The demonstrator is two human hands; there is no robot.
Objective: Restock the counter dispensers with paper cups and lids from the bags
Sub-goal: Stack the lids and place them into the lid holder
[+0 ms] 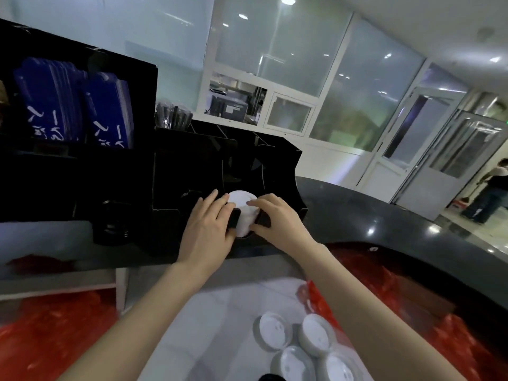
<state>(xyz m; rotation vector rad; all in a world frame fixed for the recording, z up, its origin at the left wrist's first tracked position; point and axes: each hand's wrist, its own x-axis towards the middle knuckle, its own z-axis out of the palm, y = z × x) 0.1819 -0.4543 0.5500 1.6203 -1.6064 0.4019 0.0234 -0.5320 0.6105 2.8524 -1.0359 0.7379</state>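
Cups come first in the head view: we have a white stack of paper cups point(243, 213) lying on its side in a front slot of the black dispenser point(280, 163), its long axis running away from us into the slot, the round end facing up and back. Our left hand point(209, 229) rests on the stack's left side with fingers fairly straight, pressing rather than curling. Our right hand point(275, 218) holds the right side, fingers bent over the top and thumb below. Both hands sit level on the stack, neither clearly nearer. We judge the next push goes straight forward along that axis. Low in the same view, the white lids point(316, 334) sit in stacks inside a red bag point(406, 273), below our right forearm.
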